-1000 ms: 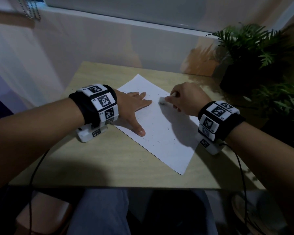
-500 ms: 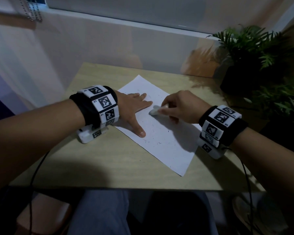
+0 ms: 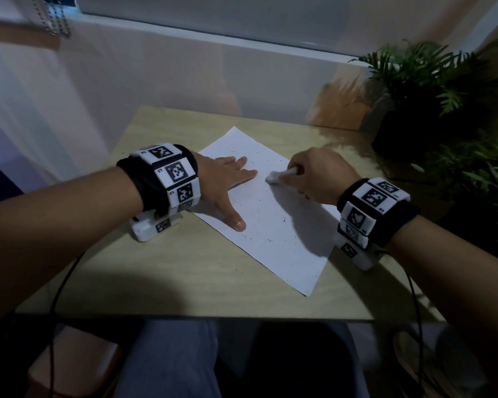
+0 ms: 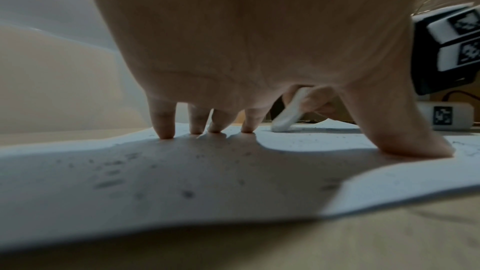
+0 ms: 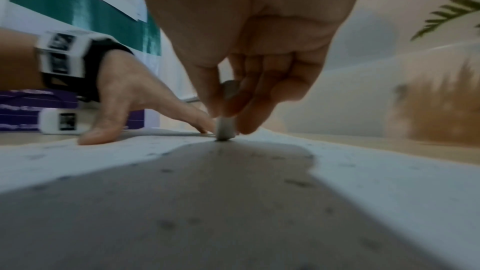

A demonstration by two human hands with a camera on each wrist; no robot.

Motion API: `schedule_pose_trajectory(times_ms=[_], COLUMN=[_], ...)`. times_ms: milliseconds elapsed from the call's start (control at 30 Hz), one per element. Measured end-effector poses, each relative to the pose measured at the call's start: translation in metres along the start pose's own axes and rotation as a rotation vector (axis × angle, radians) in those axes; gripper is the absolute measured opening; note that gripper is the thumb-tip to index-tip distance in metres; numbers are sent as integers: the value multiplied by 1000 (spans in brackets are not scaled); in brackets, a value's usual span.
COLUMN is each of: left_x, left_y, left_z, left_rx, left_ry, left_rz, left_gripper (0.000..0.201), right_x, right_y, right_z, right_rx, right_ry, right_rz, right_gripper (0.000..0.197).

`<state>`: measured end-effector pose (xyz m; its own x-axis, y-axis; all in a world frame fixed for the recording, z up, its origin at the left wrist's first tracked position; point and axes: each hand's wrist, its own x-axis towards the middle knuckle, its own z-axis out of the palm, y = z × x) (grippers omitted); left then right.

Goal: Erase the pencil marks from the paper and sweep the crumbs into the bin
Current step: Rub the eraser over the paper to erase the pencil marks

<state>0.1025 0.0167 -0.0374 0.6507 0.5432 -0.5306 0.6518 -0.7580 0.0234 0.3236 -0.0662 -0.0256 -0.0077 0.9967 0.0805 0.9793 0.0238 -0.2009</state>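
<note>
Eraser pinched in right hand, tip on paper; left hand flat, fingers splayed, pressing paper.

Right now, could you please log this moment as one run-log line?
phase: erasing | left hand: presses paper flat | right hand: pinches eraser on paper | crumbs: unswept

Right hand pinches apparent eraser on paper.

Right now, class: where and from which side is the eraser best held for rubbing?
Grip the eraser by its upper end, coming from above and the right, as the right hand does. It is a slim white stick, tilted, with its lower tip on the paper, so that tip must stay free. The left hand pins the sheet.
</note>
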Motion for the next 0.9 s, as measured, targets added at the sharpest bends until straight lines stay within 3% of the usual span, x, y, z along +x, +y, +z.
schedule_pose_trajectory(times_ms=[67,200,300,400,500,567,733,800,900], left_x=[-1,-1,1,2,4,4,1,0,-3], left_y=[1,1,-1,-2,-3,-4,-3,-3,-1], left_z=[-2,-4,0,2,1,1,2,1,0], left_rx=[2,-1,5,-3,-14,-14,-19,-26,-21], left_ry=[-3,-19,-1,5,-1,-3,1,-6,-4], left_rz=[1,1,5,8,9,9,-16,-45,-64], left_gripper=[144,141,142,153,152,149,160,165,159], right_x=[-1,-14,-7,-2,-11,-15,2,1,-6], right_y=[-1,-11,-2,1,-6,-7,9,8,3], right_z=[1,-2,1,3,-1,-3,0,3,5], right_rx=[-43,71,39,-83,-15,80,-60,-63,48], right_ry=[26,-138,-63,28,-76,-175,-1,6,-112], right_rz=[-14,-144,-29,31,-78,-65,80,38,-66], right_gripper=[51,45,57,56,48,51,56,51,53])
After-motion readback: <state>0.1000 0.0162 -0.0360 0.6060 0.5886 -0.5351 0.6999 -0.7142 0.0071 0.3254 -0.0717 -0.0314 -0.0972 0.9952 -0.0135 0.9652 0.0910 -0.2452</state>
